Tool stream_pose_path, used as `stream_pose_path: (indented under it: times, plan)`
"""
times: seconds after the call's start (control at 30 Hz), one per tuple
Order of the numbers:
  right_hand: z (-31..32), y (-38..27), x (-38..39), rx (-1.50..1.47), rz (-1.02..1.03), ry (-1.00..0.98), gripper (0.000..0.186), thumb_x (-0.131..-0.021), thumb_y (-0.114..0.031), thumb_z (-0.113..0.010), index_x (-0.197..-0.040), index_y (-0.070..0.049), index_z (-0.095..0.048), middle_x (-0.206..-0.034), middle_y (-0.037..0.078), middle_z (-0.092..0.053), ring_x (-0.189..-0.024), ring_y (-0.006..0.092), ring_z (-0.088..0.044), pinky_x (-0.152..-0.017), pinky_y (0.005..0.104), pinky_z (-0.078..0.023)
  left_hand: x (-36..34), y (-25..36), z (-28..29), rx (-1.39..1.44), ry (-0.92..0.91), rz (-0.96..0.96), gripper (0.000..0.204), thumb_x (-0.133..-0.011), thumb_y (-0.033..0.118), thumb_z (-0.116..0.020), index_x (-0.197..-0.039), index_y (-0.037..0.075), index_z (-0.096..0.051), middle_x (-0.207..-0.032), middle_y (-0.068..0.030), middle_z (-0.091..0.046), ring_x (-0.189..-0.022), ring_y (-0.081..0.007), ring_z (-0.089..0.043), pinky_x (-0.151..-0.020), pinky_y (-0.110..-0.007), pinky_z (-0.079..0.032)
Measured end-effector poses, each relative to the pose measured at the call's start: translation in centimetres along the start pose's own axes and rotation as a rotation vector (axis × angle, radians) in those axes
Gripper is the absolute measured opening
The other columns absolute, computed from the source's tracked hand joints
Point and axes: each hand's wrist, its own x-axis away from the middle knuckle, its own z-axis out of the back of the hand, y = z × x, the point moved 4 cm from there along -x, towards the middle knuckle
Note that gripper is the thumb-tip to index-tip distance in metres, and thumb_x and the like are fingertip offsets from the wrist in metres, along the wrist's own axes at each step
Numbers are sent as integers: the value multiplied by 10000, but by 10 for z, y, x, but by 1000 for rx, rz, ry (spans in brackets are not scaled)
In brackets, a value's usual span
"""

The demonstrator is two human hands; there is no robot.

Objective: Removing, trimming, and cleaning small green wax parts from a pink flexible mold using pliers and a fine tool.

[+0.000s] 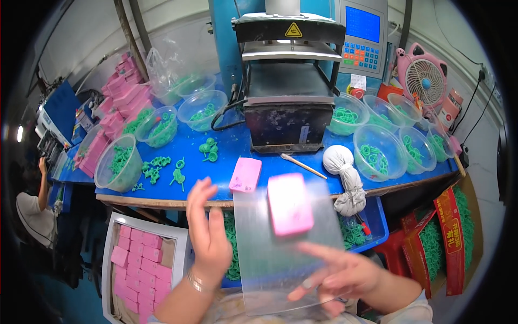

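A pink block appears to rest at the far edge of a clear sheet, which overlaps the front edge of the bench, presumably to support the block within reach of both hands. The right hand, fingers spread, lies just nearer than the block; contact cannot be told. The left hand, open and empty, stands raised to the block's left, apart from it.

1 downward head view, rim unclear
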Motion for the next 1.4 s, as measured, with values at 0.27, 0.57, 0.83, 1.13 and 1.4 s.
stream_pose_path:
  times: [0.27,0.57,0.83,1.13,1.4]
  plan:
    - [-64,-98,-36,263,306,133,674,-872,-87,-346,-1450,-97,0,-1193,403,-446,-439,221,-568,-385,266,-455,-39,-30,-53,-283,-408,-147,588,-687,289,-738,-1156,20,-507,-1136,-196,-426,-972,-376,-499,-869,-432,-430]
    - [-31,-173,-77,289,641,352,369,-930,-131,-444,-1248,28,-346,-1146,286,-530,-827,256,-656,-683,292,-574,-43,-27,-57,-258,-311,-183,546,-643,248,-776,-1054,40,-483,-1006,-163,-524,-926,-346,-537,-804,-406,-442]
    - [-7,-183,-81,779,785,615,381,-934,-345,-508,-956,30,-573,-698,80,-642,-479,97,-538,-441,196,-414,-41,-27,-56,-251,-345,-216,550,-634,238,-778,-1034,28,-463,-984,-148,-519,-905,-327,-539,-792,-389,-450]
    - [5,-189,-86,838,861,657,353,-922,-349,-530,-863,-6,-588,-604,39,-589,-415,69,-468,-383,181,-359,-3,-6,-27,21,-247,-337,741,-545,159,-815,-1152,30,-410,-1077,-188,-483,-1010,-361,-506,-839,-404,-440]
    - [18,-220,-67,867,737,583,286,-956,-286,-474,-929,-41,-617,-638,-10,-608,-409,21,-454,-361,127,-357,68,-130,143,-559,243,306,699,-601,186,-803,-1135,14,-385,-1092,-156,-443,-1017,-267,-471,-851,-348,-419]
